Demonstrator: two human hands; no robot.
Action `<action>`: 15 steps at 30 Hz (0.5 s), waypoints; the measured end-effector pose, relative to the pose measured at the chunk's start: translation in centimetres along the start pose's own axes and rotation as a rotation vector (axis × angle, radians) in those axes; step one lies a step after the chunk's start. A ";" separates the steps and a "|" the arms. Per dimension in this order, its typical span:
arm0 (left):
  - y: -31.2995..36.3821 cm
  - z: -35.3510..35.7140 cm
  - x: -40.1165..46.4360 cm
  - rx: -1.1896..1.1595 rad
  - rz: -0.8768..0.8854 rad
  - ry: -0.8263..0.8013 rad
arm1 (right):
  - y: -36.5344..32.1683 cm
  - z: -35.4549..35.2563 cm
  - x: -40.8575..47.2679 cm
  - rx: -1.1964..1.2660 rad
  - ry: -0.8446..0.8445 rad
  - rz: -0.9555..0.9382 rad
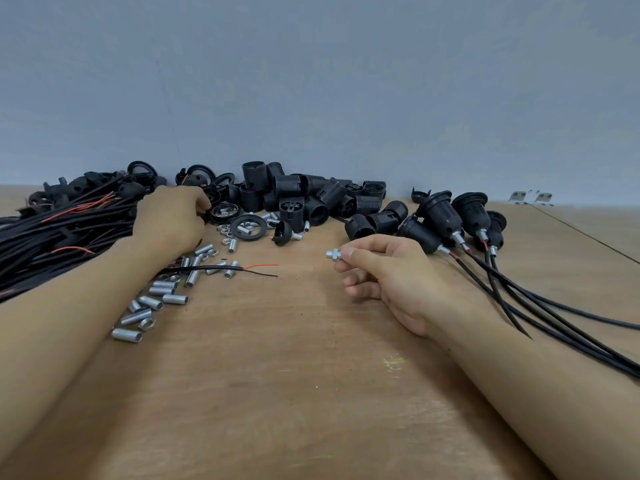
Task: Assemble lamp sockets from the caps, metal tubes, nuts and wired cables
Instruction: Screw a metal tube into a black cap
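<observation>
My right hand [391, 275] pinches a short metal tube with a nut on it [333, 253] between thumb and forefinger, just above the wooden table [277, 375]. My left hand [171, 218] reaches into the black caps and rings [221, 202] at the back left, fingers curled; whether it holds anything is hidden. Loose metal tubes [152, 303] and nuts [225, 232] lie beside my left wrist. One cable end [221, 269] with bared red and black wires lies across the tubes. A large bundle of wired cables [52, 233] fills the far left.
A heap of black threaded socket bodies [311, 199] stands at the back centre. Several assembled sockets with cables [450, 220] lie at the right, their cables trailing to the right edge. Two small metal brackets [530, 197] sit at the far right by the grey wall.
</observation>
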State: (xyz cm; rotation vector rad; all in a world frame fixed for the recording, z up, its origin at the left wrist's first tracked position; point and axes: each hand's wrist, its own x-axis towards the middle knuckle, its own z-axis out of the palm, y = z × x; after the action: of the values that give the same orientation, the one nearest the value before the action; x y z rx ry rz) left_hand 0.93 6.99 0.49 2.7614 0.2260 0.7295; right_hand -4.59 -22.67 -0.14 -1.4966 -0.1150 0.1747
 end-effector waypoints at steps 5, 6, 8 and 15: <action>3.9 -1.5 -2.1 -0.456 -0.027 0.136 | 0.0 -0.2 0.0 0.015 -0.015 -0.016; 5.0 -1.8 -3.0 -0.632 -0.048 0.114 | 0.0 -0.2 0.0 0.031 -0.031 -0.036; 7.1 -2.0 -5.3 -0.986 -0.105 -0.022 | -0.1 -0.3 0.0 0.059 -0.086 -0.095; 7.6 0.1 -8.2 -0.753 -0.127 -0.024 | 0.4 -0.5 0.1 -0.029 -0.057 -0.090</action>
State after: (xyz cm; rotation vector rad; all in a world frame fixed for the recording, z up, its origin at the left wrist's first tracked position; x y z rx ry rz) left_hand -5.43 -2.07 -1.05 2.0195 0.0908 0.5892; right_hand -4.46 -23.11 -0.56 -1.5127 -0.2311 0.1441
